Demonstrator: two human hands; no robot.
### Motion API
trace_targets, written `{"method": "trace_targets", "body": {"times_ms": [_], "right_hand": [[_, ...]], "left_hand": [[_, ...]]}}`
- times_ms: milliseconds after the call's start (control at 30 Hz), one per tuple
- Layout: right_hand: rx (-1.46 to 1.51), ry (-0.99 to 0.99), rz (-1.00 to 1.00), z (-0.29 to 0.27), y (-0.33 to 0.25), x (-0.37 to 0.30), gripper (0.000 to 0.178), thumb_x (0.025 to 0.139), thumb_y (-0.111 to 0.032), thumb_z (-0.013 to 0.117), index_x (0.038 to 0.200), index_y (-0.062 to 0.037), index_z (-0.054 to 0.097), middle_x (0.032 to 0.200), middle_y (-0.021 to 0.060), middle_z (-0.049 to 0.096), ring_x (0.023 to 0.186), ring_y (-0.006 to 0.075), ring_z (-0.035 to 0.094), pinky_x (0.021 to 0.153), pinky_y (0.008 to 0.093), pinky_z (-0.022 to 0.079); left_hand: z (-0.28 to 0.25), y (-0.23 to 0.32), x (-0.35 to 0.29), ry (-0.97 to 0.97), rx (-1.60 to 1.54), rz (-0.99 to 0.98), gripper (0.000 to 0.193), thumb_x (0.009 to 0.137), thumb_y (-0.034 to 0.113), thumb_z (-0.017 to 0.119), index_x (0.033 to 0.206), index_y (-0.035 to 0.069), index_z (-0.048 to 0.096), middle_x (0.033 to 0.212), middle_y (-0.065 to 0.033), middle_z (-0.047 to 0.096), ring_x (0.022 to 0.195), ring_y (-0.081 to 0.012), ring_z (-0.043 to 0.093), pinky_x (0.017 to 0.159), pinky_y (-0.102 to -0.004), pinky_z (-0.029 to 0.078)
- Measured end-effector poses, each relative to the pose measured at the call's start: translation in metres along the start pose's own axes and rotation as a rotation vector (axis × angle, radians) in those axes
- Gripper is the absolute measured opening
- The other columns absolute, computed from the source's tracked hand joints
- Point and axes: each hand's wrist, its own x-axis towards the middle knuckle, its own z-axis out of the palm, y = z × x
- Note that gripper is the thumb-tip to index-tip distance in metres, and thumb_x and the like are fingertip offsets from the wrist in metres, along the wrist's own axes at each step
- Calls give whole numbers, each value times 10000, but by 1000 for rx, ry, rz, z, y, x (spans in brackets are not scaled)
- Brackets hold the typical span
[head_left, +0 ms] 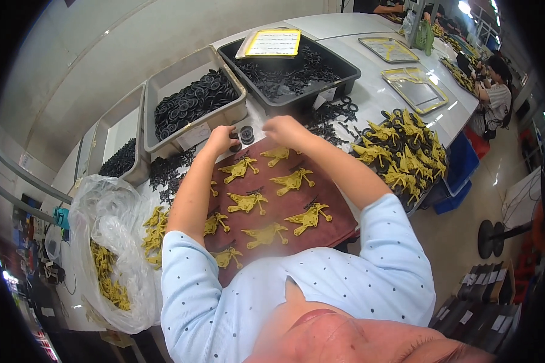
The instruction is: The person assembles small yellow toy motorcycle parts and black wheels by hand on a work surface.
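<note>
Ahead, a grey bin (pixel 165 148) holds black wheels (pixel 194 104); whether left fingers (pixel 227 134) or right fingers (pixel 275 124) grip anything, I cannot tell.

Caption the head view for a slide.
Left hand at black wheels, right hand close by, beyond yellow parts laid out on reddish-brown cloth.

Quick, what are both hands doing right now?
Left hand: fingers at black wheels; can't tell if gripping.
Right hand: fingers curled, nothing visible in it; can't tell if closed.
</note>
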Motion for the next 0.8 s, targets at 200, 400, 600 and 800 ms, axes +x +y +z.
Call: {"method": "trace_targets", "body": {"times_ms": [200, 400, 600, 800], "right_hand": [[-169, -139, 94, 69, 3, 63, 271, 727, -210, 703, 907, -11, 670, 898, 216, 642, 875, 362, 615, 779, 422, 484], [-195, -44, 5, 71, 14, 59, 295, 709, -246, 717, 852, 7, 664, 855, 222, 639, 844, 367, 616, 756, 425, 487], [1, -18, 202, -15, -4, 18, 386, 758, -249, 677, 1010, 40, 638, 968, 198, 663, 863, 318, 652, 760, 370, 516], [-159, -169, 212, -48, -2, -46, 372, 712, -223, 695, 989, 22, 658, 905, 203, 662, 845, 315, 653, 758, 363, 516]], "left_hand": [[-4, -2, -4, -42, -41, -68, 395, 785, 218, 678, 1117, 13, 620, 979, -227, 633, 934, -377, 604, 797, -392, 484], [5, -8, -12, 459, 23, 149, 253, 877, 230, 564, 991, 17, 639, 859, -217, 641, 844, -392, 603, 737, -451, 476], [6, 40, -24, 186, -365, 9, 361, 948, 282, 448, 1065, -20, 608, 873, -235, 645, 844, -353, 633, 741, -387, 477], [29, 93, -70, 95, -197, 273, 456, 771, 69, 664, 1199, -25, 538, 1125, -184, 565, 1019, -341, 565, 877, -357, 452]]}}
